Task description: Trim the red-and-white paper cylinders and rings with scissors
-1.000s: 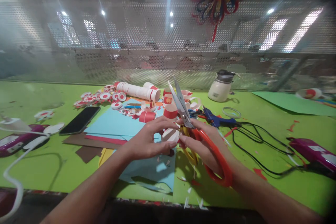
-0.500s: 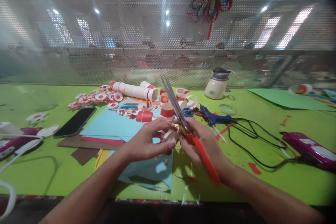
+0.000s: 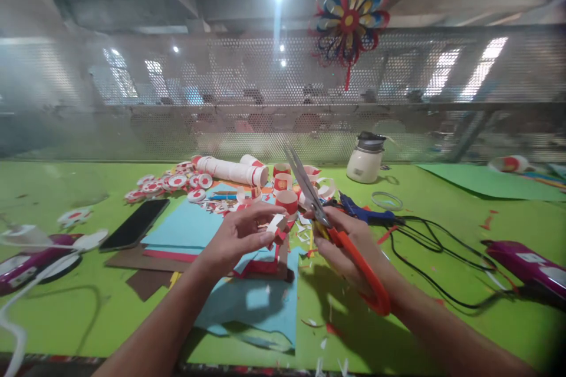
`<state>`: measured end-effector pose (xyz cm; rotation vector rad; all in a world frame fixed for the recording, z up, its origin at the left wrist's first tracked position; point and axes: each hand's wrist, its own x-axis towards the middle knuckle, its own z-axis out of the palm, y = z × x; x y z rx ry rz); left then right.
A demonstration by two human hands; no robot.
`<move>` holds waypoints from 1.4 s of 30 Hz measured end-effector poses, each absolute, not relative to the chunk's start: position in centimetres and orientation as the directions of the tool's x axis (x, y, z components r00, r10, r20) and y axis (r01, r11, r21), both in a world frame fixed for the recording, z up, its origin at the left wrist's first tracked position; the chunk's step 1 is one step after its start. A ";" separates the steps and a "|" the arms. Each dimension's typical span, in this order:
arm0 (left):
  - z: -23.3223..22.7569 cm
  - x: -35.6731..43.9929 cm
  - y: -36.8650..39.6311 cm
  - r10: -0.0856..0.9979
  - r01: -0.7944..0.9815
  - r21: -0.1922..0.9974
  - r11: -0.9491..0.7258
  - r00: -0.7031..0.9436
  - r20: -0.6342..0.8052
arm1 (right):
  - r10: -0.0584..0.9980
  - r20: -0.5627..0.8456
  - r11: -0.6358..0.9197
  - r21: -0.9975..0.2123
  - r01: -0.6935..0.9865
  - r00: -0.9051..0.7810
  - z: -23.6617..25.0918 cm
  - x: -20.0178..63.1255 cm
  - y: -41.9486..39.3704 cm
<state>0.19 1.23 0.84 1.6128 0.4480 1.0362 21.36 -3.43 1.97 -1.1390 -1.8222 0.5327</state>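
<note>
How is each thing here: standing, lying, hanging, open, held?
Scissors: in the right hand, blades slightly apart
Paper piece: in the left hand
Phone: flat, screen dark
White bottle: upright, lid on
Blue glue gun: lying down
Paper cup stack: lying sideways
Colourful flower: hanging

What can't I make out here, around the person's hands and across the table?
All in the head view:
Paper piece: its full shape, partly covered by the left hand.
Scissors: part of the handle, hidden by the right hand.
Leftmost purple item: its end, cut off by the left edge.
White container: its marking, too small to read.
Perforated screen: what lies beyond, blurred by the mesh.
</note>
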 end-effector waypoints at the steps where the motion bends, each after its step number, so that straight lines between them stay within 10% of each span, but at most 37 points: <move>1: 0.9 0.0 1.2 0.757 -0.240 0.920 -0.310 0.524 0.391 | 0.877 0.438 0.477 -0.747 0.463 -0.198 2.1 21.5 -3.4; 14: 1.9 -1.0 1.6 0.845 -0.432 0.823 -0.368 0.215 0.490 | 0.836 0.410 0.547 -0.574 0.609 -0.364 2.7 20.4 -4.7; 42: 1.1 0.0 1.9 0.676 0.136 0.681 -0.720 -0.086 0.732 | 0.712 0.614 0.484 -0.080 0.871 -0.339 0.5 20.5 -4.8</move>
